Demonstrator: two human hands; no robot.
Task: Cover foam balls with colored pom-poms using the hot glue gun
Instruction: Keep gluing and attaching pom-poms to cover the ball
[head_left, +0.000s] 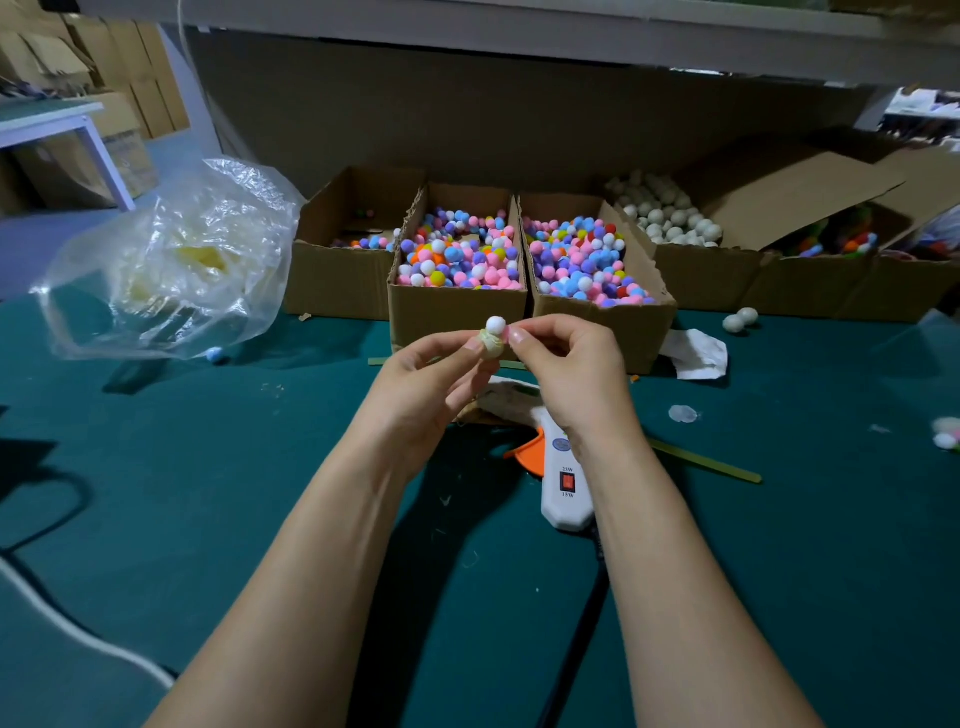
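Note:
My left hand (431, 371) pinches a small cream foam ball (492, 346) between thumb and fingers, held up above the green table. A white pom-pom (495, 325) sits on top of the ball, and the fingertips of my right hand (563, 366) pinch it there. The white hot glue gun (563, 486) with an orange trigger lies on the table under my right wrist. Two open cardboard boxes of mixed coloured pom-poms (460, 249) (584, 260) stand just behind my hands.
A box of plain foam balls (667, 215) stands at the back right, with loose foam balls (740, 319) on the table in front. A crumpled clear plastic bag (171, 265) lies at left. A thin green stick (704, 461) and a white cord (78, 631) cross the green table (234, 493).

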